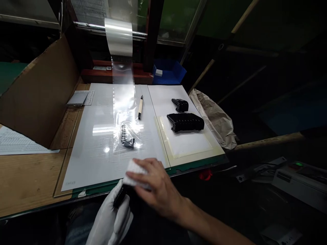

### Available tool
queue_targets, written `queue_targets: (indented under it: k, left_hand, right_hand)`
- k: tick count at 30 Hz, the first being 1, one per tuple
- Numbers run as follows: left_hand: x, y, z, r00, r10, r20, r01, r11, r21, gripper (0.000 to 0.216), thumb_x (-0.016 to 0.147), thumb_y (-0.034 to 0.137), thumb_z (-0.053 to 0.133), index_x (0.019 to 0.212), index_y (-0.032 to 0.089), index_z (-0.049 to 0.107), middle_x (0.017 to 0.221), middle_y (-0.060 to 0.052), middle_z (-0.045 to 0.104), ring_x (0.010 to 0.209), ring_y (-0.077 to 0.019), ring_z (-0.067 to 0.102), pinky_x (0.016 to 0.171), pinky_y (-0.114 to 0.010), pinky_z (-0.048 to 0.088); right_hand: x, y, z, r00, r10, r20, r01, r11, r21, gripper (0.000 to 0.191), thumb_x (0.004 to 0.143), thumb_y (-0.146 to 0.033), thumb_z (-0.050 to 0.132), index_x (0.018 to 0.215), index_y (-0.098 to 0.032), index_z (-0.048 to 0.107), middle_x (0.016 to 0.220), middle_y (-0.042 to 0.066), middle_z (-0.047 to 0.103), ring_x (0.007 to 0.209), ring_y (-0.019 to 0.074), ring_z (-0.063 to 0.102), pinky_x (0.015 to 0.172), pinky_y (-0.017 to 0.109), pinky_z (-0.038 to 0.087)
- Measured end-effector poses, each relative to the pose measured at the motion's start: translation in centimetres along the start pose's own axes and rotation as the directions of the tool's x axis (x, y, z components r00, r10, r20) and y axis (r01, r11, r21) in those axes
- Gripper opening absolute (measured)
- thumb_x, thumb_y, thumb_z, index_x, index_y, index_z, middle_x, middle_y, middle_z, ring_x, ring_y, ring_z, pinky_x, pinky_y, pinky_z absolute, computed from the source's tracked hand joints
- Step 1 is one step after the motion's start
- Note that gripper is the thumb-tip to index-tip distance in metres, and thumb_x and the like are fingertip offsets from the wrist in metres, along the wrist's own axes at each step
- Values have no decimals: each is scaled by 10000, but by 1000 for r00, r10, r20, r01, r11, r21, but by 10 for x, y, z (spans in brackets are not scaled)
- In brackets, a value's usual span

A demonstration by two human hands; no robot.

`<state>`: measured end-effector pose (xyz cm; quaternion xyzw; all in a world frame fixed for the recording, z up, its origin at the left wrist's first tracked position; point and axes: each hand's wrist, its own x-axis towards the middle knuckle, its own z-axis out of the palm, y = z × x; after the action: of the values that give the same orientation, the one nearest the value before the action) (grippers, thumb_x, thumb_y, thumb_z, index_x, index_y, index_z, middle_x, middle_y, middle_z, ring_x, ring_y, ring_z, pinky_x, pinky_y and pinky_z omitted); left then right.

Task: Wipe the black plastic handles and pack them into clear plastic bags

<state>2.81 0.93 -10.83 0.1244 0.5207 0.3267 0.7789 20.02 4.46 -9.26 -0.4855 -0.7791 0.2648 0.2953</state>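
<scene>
Gloved left hand (112, 214) curls closed around a small black part (119, 197), just off the near edge of the workbench (30, 185); bare right hand (156, 185) bends its fingers over a white wipe (134, 169), against the part's far end. The part looks light, stiff and perhaps slick, best gripped by its sides. Counted on the bench: two black ribbed mouldings (187, 122), one craft knife (140, 108), one clear plastic strip (124, 88) over black pieces (129, 142), their number unclear.
</scene>
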Motion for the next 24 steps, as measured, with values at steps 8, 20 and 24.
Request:
queue_targets:
  k: [8, 20, 24]
  left_hand:
    - [-3, -1, -12, 999, -16, 34, 14, 999, 48, 382, 1002, 519, 536, 944, 158, 644, 579, 79, 521, 371, -45, 361, 364, -185, 349]
    - [-20, 1, -19, 992, 125, -24, -116, 965, 234, 588, 704, 667, 767, 1131, 264, 739, 351, 60, 442, 237, -104, 288, 263, -235, 281]
    - [-21, 18, -15, 944, 327, -32, -278, 847, 453, 510, 645, 634, 819, 921, 207, 776, 593, -25, 686, 463, -203, 609, 439, -304, 516]
  right_hand:
    - [1, 2, -5, 998, 55, 43, -56, 998, 12, 426, 943, -172, 671, 1344, -317, 657, 1471, 53, 583, 1178, 242, 535, 986, 462, 514]
    - [2, 0, -53, 813, 293, 504, -583, 395, 710, 564, 1003, -598, 502, 1359, -192, 663, 1111, 83, 751, 964, 225, 695, 894, 372, 540]
    - [-4, -21, -39, 968, 175, 182, -252, 641, 725, 469, 951, -522, 658, 1349, -273, 666, 1385, 54, 651, 1201, 231, 628, 1065, 381, 479]
